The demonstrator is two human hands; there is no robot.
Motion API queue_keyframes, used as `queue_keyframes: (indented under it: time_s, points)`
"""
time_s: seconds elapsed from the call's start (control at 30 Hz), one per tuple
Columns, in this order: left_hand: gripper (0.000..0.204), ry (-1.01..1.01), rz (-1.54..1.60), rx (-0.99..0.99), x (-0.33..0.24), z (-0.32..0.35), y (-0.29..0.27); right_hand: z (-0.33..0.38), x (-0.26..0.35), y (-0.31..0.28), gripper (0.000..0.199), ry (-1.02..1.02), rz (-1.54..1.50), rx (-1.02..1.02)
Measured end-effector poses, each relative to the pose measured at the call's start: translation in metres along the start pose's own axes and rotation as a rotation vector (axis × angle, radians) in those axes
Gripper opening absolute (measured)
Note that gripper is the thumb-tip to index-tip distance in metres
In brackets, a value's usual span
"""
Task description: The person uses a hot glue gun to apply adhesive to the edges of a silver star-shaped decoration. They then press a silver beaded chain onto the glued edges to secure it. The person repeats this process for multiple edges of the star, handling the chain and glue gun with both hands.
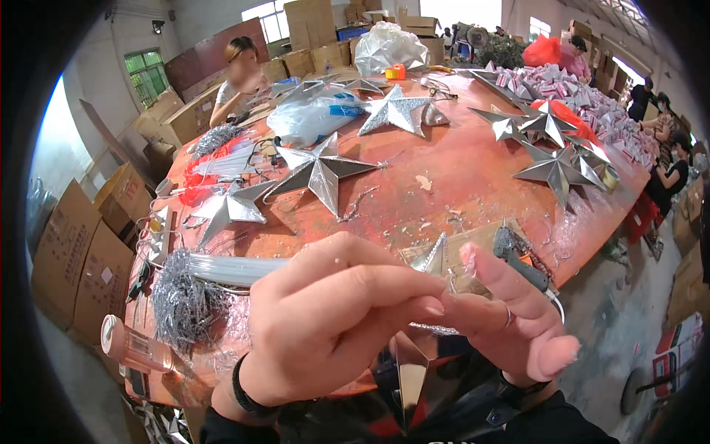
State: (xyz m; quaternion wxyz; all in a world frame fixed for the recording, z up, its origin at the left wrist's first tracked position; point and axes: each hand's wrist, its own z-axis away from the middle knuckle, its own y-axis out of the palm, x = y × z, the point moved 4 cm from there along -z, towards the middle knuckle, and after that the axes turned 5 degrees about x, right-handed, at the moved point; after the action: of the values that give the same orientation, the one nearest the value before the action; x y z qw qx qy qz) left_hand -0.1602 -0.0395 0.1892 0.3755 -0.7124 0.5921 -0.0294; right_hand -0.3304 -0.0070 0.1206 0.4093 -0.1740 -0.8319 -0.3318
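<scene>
Brown cardboard boxes (pixel 81 255) stacked at nine o'clock, more cartons (pixel 310 29) piled at twelve o'clock behind the table, heap of small pink-and-white packets (pixel 584 96) at two o'clock, clear plastic bag with blue label (pixel 314 118) at eleven o'clock

Silver star (pixel 319 172) — mirror-shiny, on a reddish-orange table (pixel 458 185), perhaps glitter-flecked.

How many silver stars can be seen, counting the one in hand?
About 8: one held star, two left-centre, a glittery one far centre, four at right. More may be hidden.
</scene>
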Motion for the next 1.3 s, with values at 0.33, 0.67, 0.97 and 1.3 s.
queue_keyframes:
  time_s: [0.33,0.67,0.97,1.3]
  points:
    - [0.019,0.203,-0.245,-0.068,0.002,0.004,0.008,-0.005,0.000,0.005,0.104,-0.068,-0.024,0.148]
    - [0.042,-0.165,0.243,-0.092,0.009,0.006,-0.003,-0.007,-0.010,0.004,0.110,-0.193,0.384,0.085]
    - [0.023,0.017,0.067,0.018,0.003,0.000,0.007,-0.013,-0.019,-0.007,0.115,-0.461,0.540,0.281]
    - [0.009,0.088,0.020,0.052,0.003,-0.002,0.015,-0.015,-0.017,-0.003,0.106,-0.595,0.502,0.258]
